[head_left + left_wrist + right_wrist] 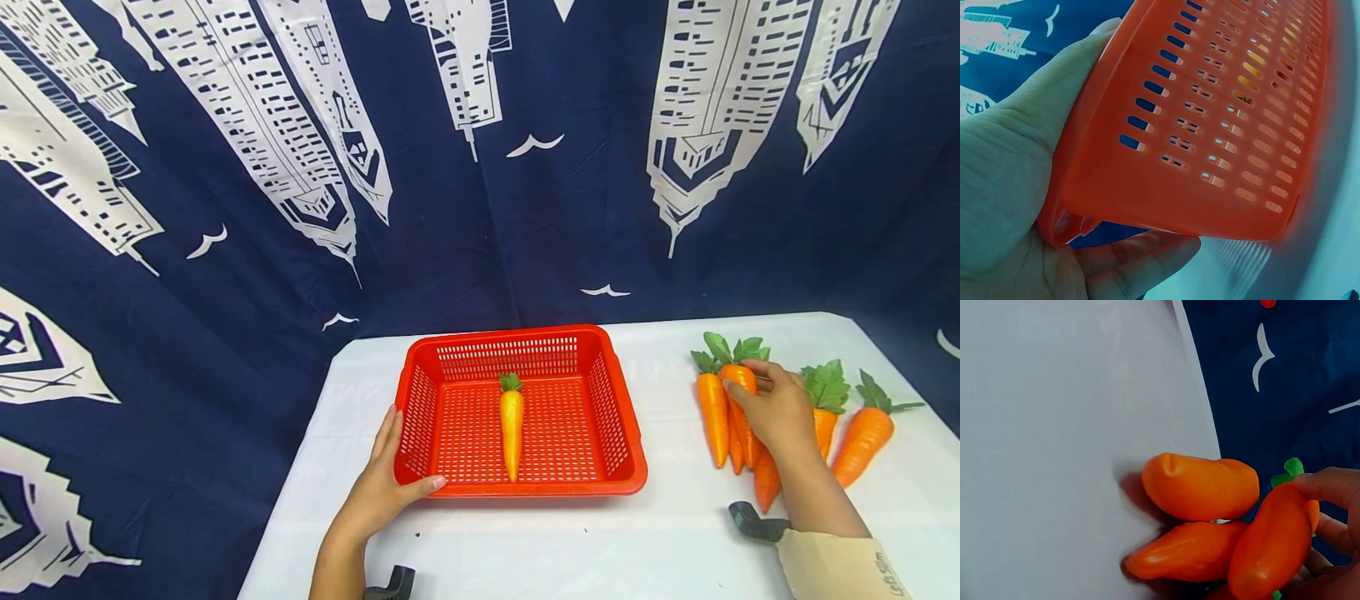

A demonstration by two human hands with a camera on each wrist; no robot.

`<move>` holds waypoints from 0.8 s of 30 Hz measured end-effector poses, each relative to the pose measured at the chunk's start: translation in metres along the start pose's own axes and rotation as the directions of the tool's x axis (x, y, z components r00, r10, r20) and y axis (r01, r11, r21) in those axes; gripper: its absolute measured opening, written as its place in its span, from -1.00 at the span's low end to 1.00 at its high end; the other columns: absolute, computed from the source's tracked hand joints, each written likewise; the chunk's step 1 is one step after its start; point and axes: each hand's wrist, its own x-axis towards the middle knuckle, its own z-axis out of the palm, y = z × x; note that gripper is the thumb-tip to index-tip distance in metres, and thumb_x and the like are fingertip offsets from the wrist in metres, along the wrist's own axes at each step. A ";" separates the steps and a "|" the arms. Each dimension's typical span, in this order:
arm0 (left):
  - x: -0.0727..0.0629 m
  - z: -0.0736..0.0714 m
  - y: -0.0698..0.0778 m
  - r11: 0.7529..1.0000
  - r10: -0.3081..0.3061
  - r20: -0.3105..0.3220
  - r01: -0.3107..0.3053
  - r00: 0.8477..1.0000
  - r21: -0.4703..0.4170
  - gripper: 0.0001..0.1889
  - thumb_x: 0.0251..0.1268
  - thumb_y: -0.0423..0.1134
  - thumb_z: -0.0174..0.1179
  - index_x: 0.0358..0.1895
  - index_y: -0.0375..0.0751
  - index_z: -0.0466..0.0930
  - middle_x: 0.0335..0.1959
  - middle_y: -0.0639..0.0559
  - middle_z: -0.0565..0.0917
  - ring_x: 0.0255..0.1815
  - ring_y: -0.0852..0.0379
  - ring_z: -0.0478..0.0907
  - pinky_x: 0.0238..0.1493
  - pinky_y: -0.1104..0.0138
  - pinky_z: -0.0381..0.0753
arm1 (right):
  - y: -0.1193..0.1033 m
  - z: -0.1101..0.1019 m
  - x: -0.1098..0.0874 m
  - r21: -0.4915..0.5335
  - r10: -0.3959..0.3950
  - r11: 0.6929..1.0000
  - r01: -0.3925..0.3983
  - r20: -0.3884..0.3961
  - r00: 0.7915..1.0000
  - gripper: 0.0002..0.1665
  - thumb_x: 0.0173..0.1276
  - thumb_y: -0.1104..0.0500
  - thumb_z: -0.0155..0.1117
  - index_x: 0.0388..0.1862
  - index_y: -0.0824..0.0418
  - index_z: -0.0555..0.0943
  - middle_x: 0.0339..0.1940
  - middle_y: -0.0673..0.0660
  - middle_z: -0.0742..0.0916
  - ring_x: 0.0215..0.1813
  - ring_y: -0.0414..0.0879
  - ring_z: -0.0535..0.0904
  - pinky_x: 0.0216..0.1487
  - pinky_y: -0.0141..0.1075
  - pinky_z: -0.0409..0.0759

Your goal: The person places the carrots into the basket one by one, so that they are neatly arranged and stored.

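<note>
In the head view, the right hand (772, 408) and its forearm cover part of the bunched carrots (712, 408), so their number cannot be told. The right sleeve (832, 562), the left forearm (339, 558) and the counter (525, 558) run off the bottom edge; two dark specks (417, 534) are too small to identify. In the left wrist view, the red basket (1116, 187) is cut off above, hides part of the left hand (1010, 162), and shows the carrot inside (1250, 70) only through slots. In the right wrist view, the right edge crops the right hand, the lowest carrot (1221, 592) is mostly hidden, and a red scrap (1268, 302) is unidentifiable.
</note>
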 end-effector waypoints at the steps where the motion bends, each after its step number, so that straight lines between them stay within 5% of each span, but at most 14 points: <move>1: 0.000 0.000 0.000 1.000 0.000 0.000 0.000 1.000 -0.001 0.30 -0.03 0.06 0.57 0.67 0.16 -0.24 0.70 0.26 -0.27 0.65 -0.27 0.02 0.45 -0.36 0.19 | 0.000 0.000 0.000 0.006 0.003 1.000 -0.003 0.004 1.000 -0.27 0.54 0.01 0.15 0.49 0.42 0.27 0.37 0.62 0.31 0.31 0.52 0.41 0.25 0.31 0.46; 24: 0.000 -0.001 0.000 1.000 -0.005 0.007 0.005 1.000 -0.021 0.29 -0.02 0.06 0.57 0.67 0.21 -0.26 0.69 0.29 -0.27 0.65 -0.25 0.01 0.45 -0.38 0.16 | -0.024 -0.007 -0.010 0.086 0.043 0.995 -0.046 0.038 0.998 -0.15 0.51 -0.24 0.10 0.56 0.23 0.24 0.48 0.51 0.38 0.38 0.48 0.42 0.21 0.24 0.55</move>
